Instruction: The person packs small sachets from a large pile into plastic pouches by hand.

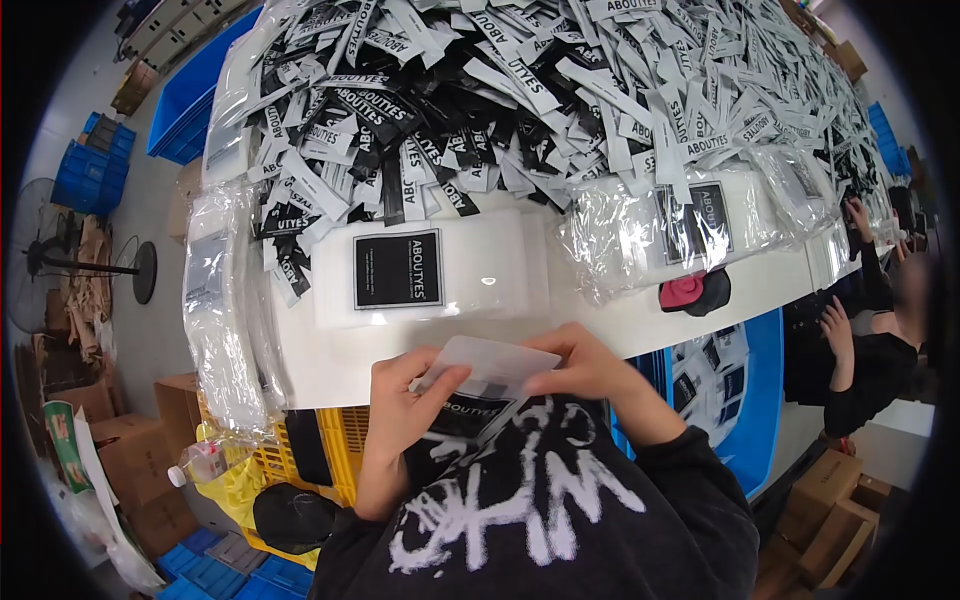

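Observation:
Between my two hands, close to my chest, is a frosted plastic bag (497,362) with a black ABOUTYES panel, tilted toward me. My left hand (412,392) pinches its left side between thumb and fingers. On the opposite side, my right hand (588,368) is closed on the bag's upper right edge. Just beyond them on the white table (335,365) lies a flat stack of similar bags (470,265), black panel facing up. Behind the stack spreads a large heap of black and white ABOUTYES packets (500,90). Whether anything is inside the held bag, I cannot tell.
Clear-wrapped bag bundles (650,225) lie right, others (222,310) left. A red and black item (692,292) sits near the table edge. A blue bin (765,390) holds filled bags. Yellow crates (345,450) stand below left. A co-worker (870,360) is at the right.

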Demonstrator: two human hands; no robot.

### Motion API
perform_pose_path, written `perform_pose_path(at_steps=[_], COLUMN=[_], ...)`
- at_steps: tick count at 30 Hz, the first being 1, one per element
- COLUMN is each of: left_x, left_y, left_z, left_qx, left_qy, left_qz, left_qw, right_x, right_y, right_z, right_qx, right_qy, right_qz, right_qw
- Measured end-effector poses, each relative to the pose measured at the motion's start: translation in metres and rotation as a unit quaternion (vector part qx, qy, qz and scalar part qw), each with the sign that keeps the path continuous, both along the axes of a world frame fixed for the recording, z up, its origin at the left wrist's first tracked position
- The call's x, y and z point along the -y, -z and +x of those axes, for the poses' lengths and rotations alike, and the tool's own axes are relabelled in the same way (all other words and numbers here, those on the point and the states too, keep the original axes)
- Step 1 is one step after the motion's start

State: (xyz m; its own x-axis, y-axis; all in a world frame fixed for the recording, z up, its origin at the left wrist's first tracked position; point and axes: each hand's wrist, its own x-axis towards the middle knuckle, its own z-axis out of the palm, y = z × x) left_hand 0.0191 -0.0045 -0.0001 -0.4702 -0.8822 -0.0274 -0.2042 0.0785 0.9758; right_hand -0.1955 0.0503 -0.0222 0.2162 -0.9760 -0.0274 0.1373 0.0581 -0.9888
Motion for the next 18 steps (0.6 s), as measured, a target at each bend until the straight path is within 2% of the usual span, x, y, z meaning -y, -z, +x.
perform_pose_path(at_steps=[1,4,5,8,11,12,17,18], left_x=[0.001,0.000,-0.001,-0.003,-0.010,-0.011,-0.008,-0.002], left_y=[0.001,-0.009,-0.010,-0.003,0.008,0.010,0.010,0.006], left_z=[-0.002,-0.017,-0.021,-0.036,-0.044,-0.045,-0.045,-0.043], left_qx=[-0.032,-0.021,-0.008,-0.020,-0.043,-0.045,-0.029,-0.019], left_qy=[0.031,0.096,0.092,0.072,0.091,0.098,0.138,0.146], left_qz=[-0.006,-0.055,-0.127,-0.228,-0.163,-0.145,-0.197,-0.212], left_qw=[0.999,0.994,0.988,0.971,0.981,0.984,0.970,0.966], right_x=[-0.003,-0.007,-0.006,-0.007,-0.008,-0.009,-0.012,-0.015], right_y=[0.000,-0.014,-0.023,-0.028,-0.032,-0.034,-0.043,-0.050], right_z=[0.004,-0.005,-0.010,-0.022,-0.037,-0.039,-0.044,-0.052], right_qx=[-0.050,-0.108,-0.136,-0.184,-0.259,-0.251,-0.239,-0.298], right_qy=[0.031,-0.006,-0.022,-0.004,-0.011,-0.004,0.008,-0.008], right_qz=[-0.093,-0.068,-0.056,-0.098,-0.098,-0.103,-0.120,-0.123], right_qw=[0.994,0.992,0.989,0.978,0.961,0.962,0.963,0.947])
